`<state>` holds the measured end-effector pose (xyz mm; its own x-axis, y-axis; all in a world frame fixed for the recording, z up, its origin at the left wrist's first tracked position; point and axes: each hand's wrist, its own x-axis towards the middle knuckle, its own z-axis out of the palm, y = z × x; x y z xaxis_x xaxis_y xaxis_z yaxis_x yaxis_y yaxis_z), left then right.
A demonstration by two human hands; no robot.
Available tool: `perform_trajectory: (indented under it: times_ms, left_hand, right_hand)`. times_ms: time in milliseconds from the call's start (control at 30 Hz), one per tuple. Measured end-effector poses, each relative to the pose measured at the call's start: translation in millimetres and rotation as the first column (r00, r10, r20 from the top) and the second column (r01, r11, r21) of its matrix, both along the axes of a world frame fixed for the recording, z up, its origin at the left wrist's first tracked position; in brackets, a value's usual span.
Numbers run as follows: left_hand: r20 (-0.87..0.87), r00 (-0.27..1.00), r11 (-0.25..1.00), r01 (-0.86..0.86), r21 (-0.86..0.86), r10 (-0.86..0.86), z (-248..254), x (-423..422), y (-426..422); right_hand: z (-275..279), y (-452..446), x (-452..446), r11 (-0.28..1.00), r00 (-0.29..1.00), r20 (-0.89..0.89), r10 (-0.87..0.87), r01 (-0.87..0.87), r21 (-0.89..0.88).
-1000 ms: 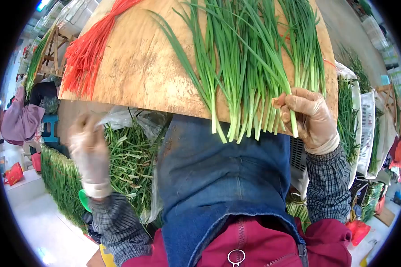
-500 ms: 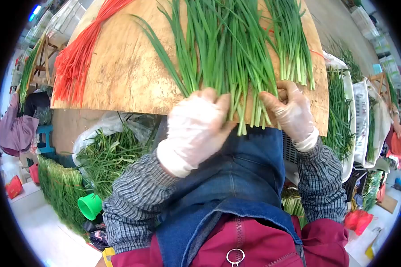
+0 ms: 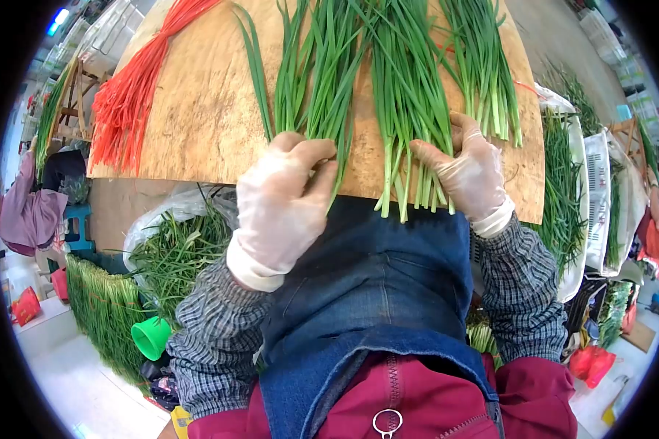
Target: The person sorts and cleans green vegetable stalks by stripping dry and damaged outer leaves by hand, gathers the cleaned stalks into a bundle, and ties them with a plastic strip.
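Note:
On the wooden board (image 3: 205, 110) lie long green leafy stalks with pale cut ends toward me. My left hand (image 3: 289, 197), in a thin whitish glove, is closed round the lower ends of the left group of stalks (image 3: 318, 95). My right hand (image 3: 468, 172), gloved too, is at the right edge of the middle group (image 3: 410, 110), thumb and forefinger apart beside its stems. Farther right lies another bunch (image 3: 487, 73) with a red tie. A bundle of red strips (image 3: 135, 102) rests at the board's left.
Left of my lap is a plastic-lined container of loose greens (image 3: 179, 252), with a green cup (image 3: 151, 337) and stacked greens (image 3: 102, 307) beyond. White crates (image 3: 597, 205) with greens stand at the right. A person in purple (image 3: 25, 205) is at the far left.
My left hand came from the far left onto the stalks, then moved left with some of them, opening a gap. My right hand let go of the stalk it held and shifted slightly left.

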<state>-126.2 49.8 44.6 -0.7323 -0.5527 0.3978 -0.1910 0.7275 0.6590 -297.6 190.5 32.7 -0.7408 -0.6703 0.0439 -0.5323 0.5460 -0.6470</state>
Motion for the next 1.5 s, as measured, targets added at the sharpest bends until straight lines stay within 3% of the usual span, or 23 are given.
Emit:
perform_trajectory:
  times_ms: [100, 200, 267, 400, 467, 500, 533, 600, 633, 700, 767, 800, 833, 867, 933, 967, 1000, 1100, 1167, 1267, 1300, 1433, 1500]
  left_hand:
    - [0.093, 0.992, 0.995, -0.082, -0.060, 0.088, 2.0, -5.3, -0.9]
    - [0.065, 0.963, 0.963, -0.266, 0.046, 0.263, -6.5, 5.2, -13.6]
    - [0.200, 0.914, 0.920, -0.377, 0.104, 0.352, -14.5, 19.6, -29.2]
    - [0.263, 0.921, 0.937, -0.327, 0.123, 0.287, -15.0, 17.8, -25.8]
    - [0.233, 0.953, 0.908, -0.265, 0.323, 0.196, -3.1, 2.7, -17.7]
    - [0.213, 0.963, 0.885, -0.242, 0.398, 0.167, -4.5, -3.2, -14.2]
    - [0.190, 0.972, 0.856, -0.213, 0.471, 0.138, -7.6, -6.2, -11.5]
    - [0.157, 0.982, 0.887, -0.165, 0.431, 0.107, -7.9, -3.8, -8.6]
    - [0.171, 0.978, 0.836, -0.193, 0.513, 0.120, -7.0, 2.0, -8.9]
    - [0.162, 0.959, 0.822, -0.281, 0.495, 0.231, -3.7, 20.2, -12.0]
    - [0.130, 0.922, 0.771, -0.376, 0.514, 0.364, -11.2, 42.1, -12.8]
    - [0.161, 0.896, 0.644, -0.413, 0.644, 0.413, -10.1, 51.5, -8.0]
    - [0.127, 0.902, 0.614, -0.378, 0.693, 0.412, -6.2, 57.5, -0.3]
    - [0.088, 0.906, 0.583, -0.338, 0.739, 0.415, -4.7, 62.8, 7.2]
    - [-0.001, 0.941, 0.803, -0.288, 0.522, 0.338, -15.0, 71.1, 15.7]
    - [-0.066, 0.953, 0.845, -0.230, 0.482, 0.297, -17.1, 71.7, 19.3]
    - [-0.046, 0.963, 0.934, -0.244, 0.262, 0.264, -13.9, 73.4, 23.3]
    - [-0.013, 0.954, 0.945, -0.296, 0.137, 0.301, -11.5, 72.7, 31.4]
    - [0.066, 0.946, 0.943, -0.321, 0.089, 0.316, -15.5, 70.7, 30.7]
    - [0.189, 0.936, 0.902, -0.340, 0.266, 0.298, -24.0, 66.1, 27.8]
    - [0.297, 0.921, 0.732, -0.382, 0.564, 0.252, -22.4, 62.5, 25.3]
    - [0.131, 0.926, 0.435, -0.288, 0.853, 0.355, -19.1, 56.0, 28.3]
    - [0.091, 0.927, 0.422, -0.251, 0.871, 0.364, -11.7, 56.8, 29.4]
  right_hand:
    - [-3.7, 0.0, 1.1, 1.000, 0.993, -0.116, 0.030, -0.030, -0.001]
    - [-10.7, 0.4, -4.4, 0.999, 0.999, -0.036, -0.029, 0.028, -0.024]
    - [-16.8, 0.3, -8.4, 0.991, 0.999, 0.045, -0.002, 0.008, -0.133]
    - [-24.6, -15.3, -0.8, 0.925, 0.878, 0.447, 0.168, 0.016, -0.379]
    - [-25.7, -25.0, 8.9, 0.958, 0.939, 0.294, 0.179, -0.099, -0.267]
    - [-20.2, -29.1, 17.5, 0.973, 0.861, 0.483, 0.162, -0.058, -0.223]
    - [-21.2, -35.4, 26.6, 0.964, 0.899, 0.383, 0.214, -0.130, -0.233]
    - [-24.7, -44.2, 41.7, 0.966, 0.909, 0.367, 0.197, -0.116, -0.232]
    - [-29.7, -45.1, 43.0, 0.952, 0.903, 0.381, 0.200, -0.086, -0.295]
    - [-40.4, -43.4, 47.2, 0.915, 0.878, 0.429, 0.211, -0.023, -0.404]
    - [-23.5, -36.0, 46.2, 0.928, 0.854, 0.471, 0.219, -0.034, -0.371]
    - [-23.4, -33.2, 45.5, 0.911, 0.861, 0.448, 0.243, -0.043, -0.411]
    - [-9.2, -28.5, 43.9, 0.976, 0.949, 0.268, 0.166, -0.119, -0.181]
    - [-6.1, -26.3, 41.1, 0.989, 0.968, 0.209, 0.141, -0.127, -0.079]
    - [-1.7, -26.3, 40.8, 0.988, 0.991, -0.067, 0.114, -0.121, -0.098]
    - [6.2, -27.4, 41.0, 0.992, 0.991, -0.106, 0.084, -0.093, -0.087]
    - [9.6, -28.9, 42.1, 0.983, 0.993, -0.083, 0.086, -0.098, -0.155]
    - [18.9, -37.6, 48.4, 0.928, 0.989, 0.049, 0.137, -0.111, -0.355]
    - [21.1, -43.7, 58.0, 0.919, 0.962, 0.171, 0.211, -0.136, -0.369]
    - [17.6, -50.0, 65.7, 0.922, 0.907, 0.323, 0.269, -0.146, -0.359]
    - [16.2, -50.9, 65.8, 0.923, 0.896, 0.345, 0.280, -0.153, -0.353]
    - [13.8, -52.7, 69.3, 0.929, 0.810, 0.500, 0.307, -0.141, -0.341]
    - [19.8, -52.0, 70.0, 0.941, 0.731, 0.616, 0.295, -0.110, -0.320]
